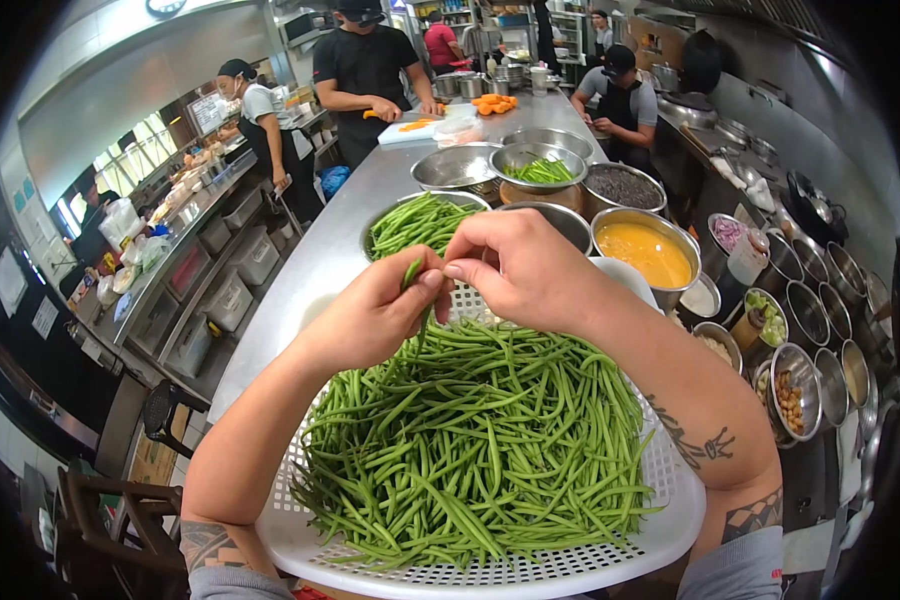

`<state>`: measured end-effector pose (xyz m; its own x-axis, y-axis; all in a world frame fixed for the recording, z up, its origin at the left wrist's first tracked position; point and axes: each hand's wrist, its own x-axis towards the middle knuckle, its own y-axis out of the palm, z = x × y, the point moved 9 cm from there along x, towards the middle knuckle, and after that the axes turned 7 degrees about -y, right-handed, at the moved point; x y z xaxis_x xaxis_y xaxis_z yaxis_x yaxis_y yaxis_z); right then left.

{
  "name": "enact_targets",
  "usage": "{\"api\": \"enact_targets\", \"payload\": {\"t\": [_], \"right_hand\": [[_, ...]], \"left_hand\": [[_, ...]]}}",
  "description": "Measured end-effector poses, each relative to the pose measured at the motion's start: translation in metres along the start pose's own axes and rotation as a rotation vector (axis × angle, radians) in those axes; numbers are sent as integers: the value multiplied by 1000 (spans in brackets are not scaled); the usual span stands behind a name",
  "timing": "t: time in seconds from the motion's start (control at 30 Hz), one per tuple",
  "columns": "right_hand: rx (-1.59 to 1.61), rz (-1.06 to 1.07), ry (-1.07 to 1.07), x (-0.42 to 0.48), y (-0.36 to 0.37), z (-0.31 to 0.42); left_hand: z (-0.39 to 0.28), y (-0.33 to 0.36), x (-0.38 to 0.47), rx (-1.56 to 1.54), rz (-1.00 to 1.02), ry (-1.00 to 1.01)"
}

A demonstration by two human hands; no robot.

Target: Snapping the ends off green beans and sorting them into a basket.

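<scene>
My left hand grips a green bean between thumb and curled fingers, its upper end showing above the thumb. Against those fingertips, the thumb and forefinger of my right hand come together in a pinch; anything between them is hidden or too small to make out. Both hands are over the far end of a white perforated plastic basket. A thick heap of green beans fills most of it. Just beyond my left hand is a steel bowl of more green beans.
Steel bowls crowd the steel table, one with cut green beans, another with orange liquid. Farther back, a person uses a knife on a cutting board. Several containers line the right side. A dark chair stands lower left.
</scene>
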<state>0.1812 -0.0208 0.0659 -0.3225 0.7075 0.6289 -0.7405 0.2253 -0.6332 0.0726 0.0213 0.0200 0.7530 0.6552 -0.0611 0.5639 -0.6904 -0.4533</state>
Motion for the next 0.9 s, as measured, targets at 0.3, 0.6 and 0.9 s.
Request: {"api": "enact_targets", "payload": {"t": [0.3,0.6,0.9], "right_hand": [[439,83,201,-3,8,-24],[316,149,190,-9,37,-25],[365,177,244,-4,45,-27]], "left_hand": [[-11,-1,2,163,-50,138],[-13,-31,-3,-473,-200,329],[-5,-39,-3,-533,-272,309]]}}
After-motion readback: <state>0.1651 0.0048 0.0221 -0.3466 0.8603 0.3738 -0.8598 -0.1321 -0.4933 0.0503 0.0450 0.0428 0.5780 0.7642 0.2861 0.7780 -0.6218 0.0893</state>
